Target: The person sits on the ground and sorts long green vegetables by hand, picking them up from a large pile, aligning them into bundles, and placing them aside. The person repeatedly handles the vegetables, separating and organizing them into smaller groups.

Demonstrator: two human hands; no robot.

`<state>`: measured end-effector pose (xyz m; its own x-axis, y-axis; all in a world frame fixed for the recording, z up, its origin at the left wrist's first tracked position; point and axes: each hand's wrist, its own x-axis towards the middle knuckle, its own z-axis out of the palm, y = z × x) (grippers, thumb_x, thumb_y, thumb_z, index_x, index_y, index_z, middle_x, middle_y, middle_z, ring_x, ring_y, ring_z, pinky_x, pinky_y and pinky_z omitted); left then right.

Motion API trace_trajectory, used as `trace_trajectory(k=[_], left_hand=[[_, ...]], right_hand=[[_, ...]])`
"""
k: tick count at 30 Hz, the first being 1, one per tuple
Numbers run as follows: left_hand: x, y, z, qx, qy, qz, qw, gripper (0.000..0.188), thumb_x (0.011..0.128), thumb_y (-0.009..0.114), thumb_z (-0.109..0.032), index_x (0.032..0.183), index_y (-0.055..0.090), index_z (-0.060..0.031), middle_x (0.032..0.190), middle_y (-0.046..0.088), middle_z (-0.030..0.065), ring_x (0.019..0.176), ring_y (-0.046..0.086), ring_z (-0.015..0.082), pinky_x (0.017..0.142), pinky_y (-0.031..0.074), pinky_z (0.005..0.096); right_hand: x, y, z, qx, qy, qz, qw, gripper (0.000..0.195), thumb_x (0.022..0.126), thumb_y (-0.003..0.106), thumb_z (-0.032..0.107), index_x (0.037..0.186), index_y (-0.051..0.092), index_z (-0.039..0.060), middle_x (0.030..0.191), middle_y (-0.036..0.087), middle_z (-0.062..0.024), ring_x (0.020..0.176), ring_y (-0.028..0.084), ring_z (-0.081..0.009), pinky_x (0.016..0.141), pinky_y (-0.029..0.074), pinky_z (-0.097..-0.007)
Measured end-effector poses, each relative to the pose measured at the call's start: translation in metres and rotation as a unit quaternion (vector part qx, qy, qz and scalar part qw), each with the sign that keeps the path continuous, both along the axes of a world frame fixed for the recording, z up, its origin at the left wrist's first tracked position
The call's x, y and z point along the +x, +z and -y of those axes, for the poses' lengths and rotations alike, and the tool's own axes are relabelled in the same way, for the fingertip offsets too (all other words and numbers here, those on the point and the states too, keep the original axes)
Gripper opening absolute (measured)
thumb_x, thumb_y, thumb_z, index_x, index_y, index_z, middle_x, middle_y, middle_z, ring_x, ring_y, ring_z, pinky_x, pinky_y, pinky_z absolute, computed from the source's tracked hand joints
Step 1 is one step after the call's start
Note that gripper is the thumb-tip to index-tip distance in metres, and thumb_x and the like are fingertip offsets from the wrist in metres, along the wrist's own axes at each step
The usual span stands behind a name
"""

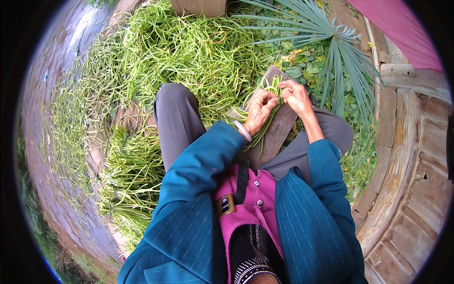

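Observation:
A small bunch of long green stems (264,132) lies across a flat wooden board (286,120) between my knees. My left hand (259,108), with a pale bangle at the wrist, pinches the bunch from the left. From the right, the fingertips of my right hand (296,96) meet the same stems near their upper end. Both hands nearly touch there, and the fingers partly hide what they pinch. Beyond the board spreads a big loose heap of green stems (191,53).
Several gathered bundles of stems (133,159) lie to the left of my knee. A fan-shaped palm leaf (333,35) rests on green and yellowing leaves (358,156) at the right. Wooden planks (404,149) border that side, and pink cloth (400,30) hangs at the upper right.

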<state>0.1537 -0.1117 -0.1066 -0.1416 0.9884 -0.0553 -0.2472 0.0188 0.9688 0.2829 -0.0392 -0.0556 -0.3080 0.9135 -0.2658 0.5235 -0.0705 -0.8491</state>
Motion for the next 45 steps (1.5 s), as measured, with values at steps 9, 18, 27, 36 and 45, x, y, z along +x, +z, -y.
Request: trace_trajectory(k=[9,18,27,36,45], left_hand=[[0.002,0.000,-0.006,-0.062,-0.099,0.010,0.993,0.013,0.080,0.058,-0.012,0.085,0.060,0.0006,0.076,0.059,0.0047,0.070,0.050,0.0100,0.065,0.043,0.0270],[0.003,-0.008,-0.006,-0.073,-0.160,-0.015,0.984,0.017,0.081,0.058,-0.016,0.085,0.064,-0.0006,0.072,0.058,-0.0009,0.069,0.049,0.0060,0.062,0.042,0.0237],[0.003,-0.010,-0.012,-0.104,-0.154,0.070,0.980,0.022,0.084,0.052,-0.019,0.078,0.062,0.0002,0.070,0.059,0.0044,0.069,0.051,0.0106,0.065,0.042,0.0267],[-0.007,0.005,-0.012,-0.121,-0.169,0.117,0.971,0.021,0.085,0.052,-0.018,0.080,0.061,0.0007,0.072,0.057,0.0009,0.069,0.048,0.0076,0.065,0.040,0.0227],[-0.007,0.003,-0.012,-0.116,-0.143,0.121,0.975,0.015,0.084,0.052,-0.014,0.082,0.056,0.0002,0.075,0.060,0.0046,0.065,0.051,0.0087,0.061,0.043,0.0226]], right_hand=[[-0.005,0.037,0.003,-0.095,-0.107,-0.055,0.988,0.028,0.072,0.052,-0.003,0.100,0.054,-0.0054,0.069,0.059,-0.0069,0.059,0.051,-0.0104,0.052,0.041,-0.0236],[-0.014,0.025,0.001,-0.056,-0.027,-0.055,0.997,0.020,0.076,0.054,-0.004,0.096,0.056,-0.0037,0.065,0.056,-0.0014,0.054,0.049,-0.0058,0.048,0.040,-0.0195],[-0.006,0.058,-0.005,-0.091,-0.122,-0.284,0.947,0.027,0.084,0.061,0.019,0.102,0.057,0.0004,0.078,0.064,-0.0096,0.061,0.057,-0.0080,0.045,0.039,-0.0155],[0.006,0.032,0.022,0.201,0.118,0.236,0.944,0.012,0.074,0.062,0.016,0.080,0.064,0.0062,0.077,0.060,-0.0128,0.072,0.058,-0.0321,0.063,0.046,-0.0394],[0.007,0.018,0.019,0.200,0.099,0.236,0.946,0.011,0.076,0.056,0.013,0.073,0.060,0.0026,0.079,0.061,-0.0131,0.071,0.059,-0.0327,0.062,0.046,-0.0409]])
